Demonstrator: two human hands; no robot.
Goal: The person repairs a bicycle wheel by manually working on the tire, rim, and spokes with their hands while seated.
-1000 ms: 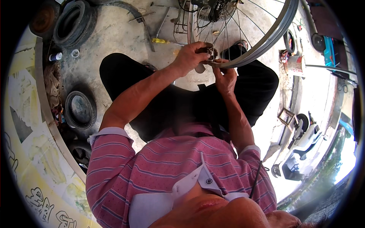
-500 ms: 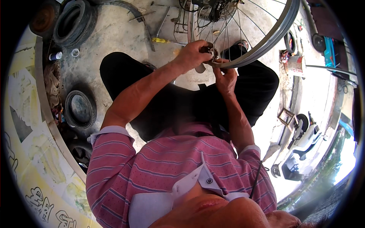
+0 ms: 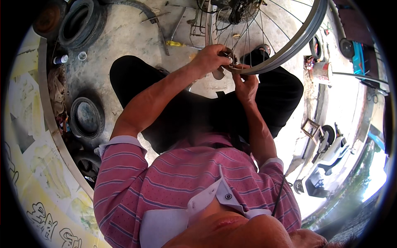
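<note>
A bicycle wheel stands in front of me, its grey rim (image 3: pixel 278 58) curving from my hands up to the far right and thin spokes (image 3: pixel 264 31) running to the hub. At the near end of the rim, my left hand (image 3: pixel 210 60) is closed, thumb and fingers pinched around something small and dark by the spokes. What it is, I cannot make out. Just right of it, my right hand (image 3: pixel 246 87) holds the rim from below, fingertips at its underside. The rim hides part of those fingers.
A yellow-handled screwdriver (image 3: pixel 175 43) lies on the concrete floor beyond my left hand. Worn tyres (image 3: pixel 87 118) lie along the left wall, near a small white can (image 3: pixel 60 59). To the right are a bucket (image 3: pixel 322 72), a wooden frame (image 3: pixel 312 129) and a parked white scooter (image 3: pixel 331 159).
Both hands stay at the rim in nearly the same place. My left fingers have shifted very slightly; the wheel shows no clear movement.
</note>
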